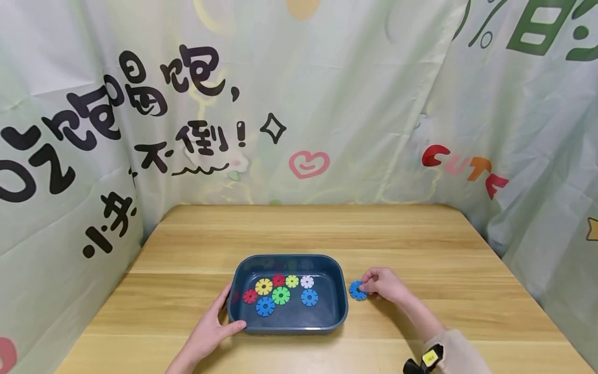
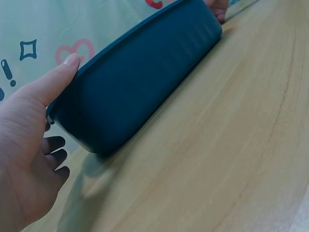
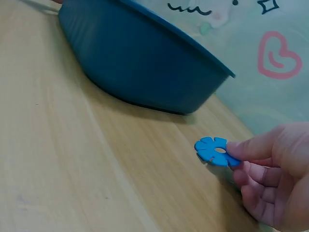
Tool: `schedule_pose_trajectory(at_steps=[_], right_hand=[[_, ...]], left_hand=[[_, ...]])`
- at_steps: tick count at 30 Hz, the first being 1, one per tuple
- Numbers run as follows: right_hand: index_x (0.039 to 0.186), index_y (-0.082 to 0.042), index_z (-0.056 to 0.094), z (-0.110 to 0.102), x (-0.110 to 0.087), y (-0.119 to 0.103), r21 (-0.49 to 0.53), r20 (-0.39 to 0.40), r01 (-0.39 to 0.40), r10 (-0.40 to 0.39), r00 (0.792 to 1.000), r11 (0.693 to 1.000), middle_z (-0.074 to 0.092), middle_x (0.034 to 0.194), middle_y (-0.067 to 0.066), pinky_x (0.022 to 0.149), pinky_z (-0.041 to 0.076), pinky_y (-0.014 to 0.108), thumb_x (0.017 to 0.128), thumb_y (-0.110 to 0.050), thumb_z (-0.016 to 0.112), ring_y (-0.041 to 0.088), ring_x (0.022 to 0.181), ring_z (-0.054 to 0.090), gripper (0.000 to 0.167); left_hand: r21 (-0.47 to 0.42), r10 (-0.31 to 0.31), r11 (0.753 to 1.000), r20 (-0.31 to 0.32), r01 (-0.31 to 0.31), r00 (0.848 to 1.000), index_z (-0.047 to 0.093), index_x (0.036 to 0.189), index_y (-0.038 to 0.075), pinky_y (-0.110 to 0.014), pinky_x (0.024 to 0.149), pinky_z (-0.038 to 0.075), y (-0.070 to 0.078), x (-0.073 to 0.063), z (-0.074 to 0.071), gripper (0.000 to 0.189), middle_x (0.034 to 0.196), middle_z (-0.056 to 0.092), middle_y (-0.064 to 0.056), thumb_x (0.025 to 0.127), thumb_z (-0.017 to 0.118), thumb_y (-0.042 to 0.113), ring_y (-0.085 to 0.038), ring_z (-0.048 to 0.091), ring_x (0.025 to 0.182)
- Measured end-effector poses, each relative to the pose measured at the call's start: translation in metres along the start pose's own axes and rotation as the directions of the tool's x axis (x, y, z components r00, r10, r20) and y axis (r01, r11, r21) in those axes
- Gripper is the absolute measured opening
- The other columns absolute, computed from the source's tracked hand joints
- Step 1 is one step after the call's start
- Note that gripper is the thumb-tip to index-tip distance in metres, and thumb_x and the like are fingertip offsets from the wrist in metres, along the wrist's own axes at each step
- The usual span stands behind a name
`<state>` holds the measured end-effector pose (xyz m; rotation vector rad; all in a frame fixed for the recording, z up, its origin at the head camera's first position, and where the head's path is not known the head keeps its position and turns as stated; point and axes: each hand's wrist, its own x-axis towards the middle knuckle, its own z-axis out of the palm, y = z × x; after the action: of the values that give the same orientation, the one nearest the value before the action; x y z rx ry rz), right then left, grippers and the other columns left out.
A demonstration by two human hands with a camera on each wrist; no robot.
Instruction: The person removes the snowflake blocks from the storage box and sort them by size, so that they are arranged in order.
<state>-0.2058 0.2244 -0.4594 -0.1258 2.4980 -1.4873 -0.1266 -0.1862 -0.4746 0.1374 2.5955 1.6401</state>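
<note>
My left hand (image 1: 207,330) grips the left end of a dark blue rectangular plastic tub (image 1: 337,291), its thumb on the front rim and its fingers round the side. In the tub lie several notched flower-shaped discs: a yellow disc (image 1: 263,286), a green disc (image 1: 281,295), a white disc (image 1: 307,281), and red, yellow-green and blue ones. Just outside the tub's right wall, my right hand (image 1: 384,284) pinches a blue notched disc (image 3: 207,151) between thumb and fingers. That disc has a round hole in its centre and is held close over the table.
The tub stands on a wood-grain table (image 1: 308,234) with rounded far corners. Printed fabric (image 1: 355,130) hangs behind and along both sides of the table. A dark strap with a yellow label (image 1: 431,357) sits on the right sleeve.
</note>
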Motion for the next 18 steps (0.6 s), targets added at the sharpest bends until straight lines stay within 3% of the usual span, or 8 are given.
schedule_pose_trajectory(at_steps=[13, 18], right_hand=[[0.078, 0.000, 0.062, 0.0046, -0.0028, -0.0006, -0.117, -0.076, 0.012, -0.021, 0.997, 0.993, 0.054, 0.064, 0.001, 0.046, 0.044, 0.026, 0.076, 0.000, 0.071, 0.013, 0.056, 0.049, 0.009], [0.081, 0.002, 0.062, 0.0035, -0.0035, 0.0009, -0.102, -0.070, 0.009, -0.016, 0.997, 0.995, 0.055, 0.066, 0.002, 0.048, 0.046, 0.026, 0.077, 0.001, 0.069, 0.014, 0.057, 0.050, 0.008]], left_hand=[[-0.019, 0.003, 1.000, 0.001, -0.003, 1.000, 0.023, 0.148, 0.011, -0.060, 0.104, 0.022, 0.0000, -0.0004, 0.0005, 0.088, 0.149, 0.023, -0.021, 0.078, 0.075, 0.025, -0.042, 0.024, 0.134], [-0.008, 0.002, 1.000, -0.002, -0.002, 1.000, 0.023, 0.148, 0.012, -0.061, 0.103, 0.022, -0.0012, -0.0004, 0.0005, 0.088, 0.150, 0.023, -0.020, 0.077, 0.075, 0.026, -0.042, 0.023, 0.134]])
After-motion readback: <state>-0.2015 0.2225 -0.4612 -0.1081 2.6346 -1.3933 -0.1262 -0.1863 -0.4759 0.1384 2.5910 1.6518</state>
